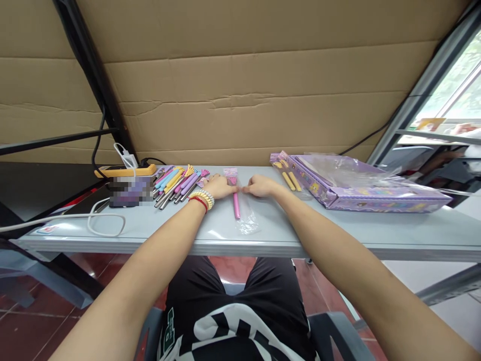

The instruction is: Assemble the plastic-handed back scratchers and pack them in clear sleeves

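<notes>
In the middle of the table lies a clear plastic bag with a patterned purple-pink header. A pink stick with a wider head is in or under the bag; I cannot tell which. My left hand, with a beaded bracelet and a red cord at the wrist, is closed at the bag's left side, its thumb against the pink stick. From the other side my right hand pinches the bag's right edge, fingers curled. The two thumbs nearly meet over the bag.
Left of my hands is a pile of coloured sticks with silver shafts. A purple box with plastic film stands right, beside bagged yellow sticks. A yellow power strip and white cable lie left; cardboard walls the back.
</notes>
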{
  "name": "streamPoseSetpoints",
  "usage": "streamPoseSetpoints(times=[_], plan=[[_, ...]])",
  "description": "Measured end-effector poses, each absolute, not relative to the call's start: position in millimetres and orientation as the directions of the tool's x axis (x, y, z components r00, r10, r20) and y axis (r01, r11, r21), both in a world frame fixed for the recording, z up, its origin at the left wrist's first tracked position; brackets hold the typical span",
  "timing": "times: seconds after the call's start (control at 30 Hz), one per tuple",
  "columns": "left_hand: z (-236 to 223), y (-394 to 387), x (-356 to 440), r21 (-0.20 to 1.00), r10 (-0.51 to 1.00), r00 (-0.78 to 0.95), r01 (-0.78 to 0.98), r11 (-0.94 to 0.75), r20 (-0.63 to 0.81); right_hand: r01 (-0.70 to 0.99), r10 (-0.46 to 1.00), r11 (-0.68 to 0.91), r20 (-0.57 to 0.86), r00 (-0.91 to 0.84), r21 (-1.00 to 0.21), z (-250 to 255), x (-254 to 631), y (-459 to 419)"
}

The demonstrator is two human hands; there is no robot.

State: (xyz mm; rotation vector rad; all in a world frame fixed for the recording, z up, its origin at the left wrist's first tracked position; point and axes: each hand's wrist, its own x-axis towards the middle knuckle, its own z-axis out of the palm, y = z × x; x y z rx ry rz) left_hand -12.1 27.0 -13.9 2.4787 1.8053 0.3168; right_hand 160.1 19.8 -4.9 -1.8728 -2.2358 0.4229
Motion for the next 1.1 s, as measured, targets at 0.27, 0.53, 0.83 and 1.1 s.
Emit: streamPoseSetpoints(times=[0.27,0.53,0.83,1.1], plan=[[-13,22,-10,0.184,0.946,0.309,0.929,-0.322,0.096,0.789,0.958,0.126,-0.132,-0.254,-0.601,-11,160,19],[-13,26,-14,0.276,0.962,0.242,0.923,-0.269,0.13,0.553,0.97,0.077,-0.065,-0.233,-0.83,-12,157,21],[-7,21,-10,0.637,0.93,0.329,0.684,-0.356,0.167,0.265,0.982,0.161,0.127,-0.143,-0.951,-1,156,15],[-7,15,-3,0.964,0.913,0.387,0.168,-0.206,0.127,0.173,0.947,0.32,0.307,-0.095,-0.932,4,158,16]])
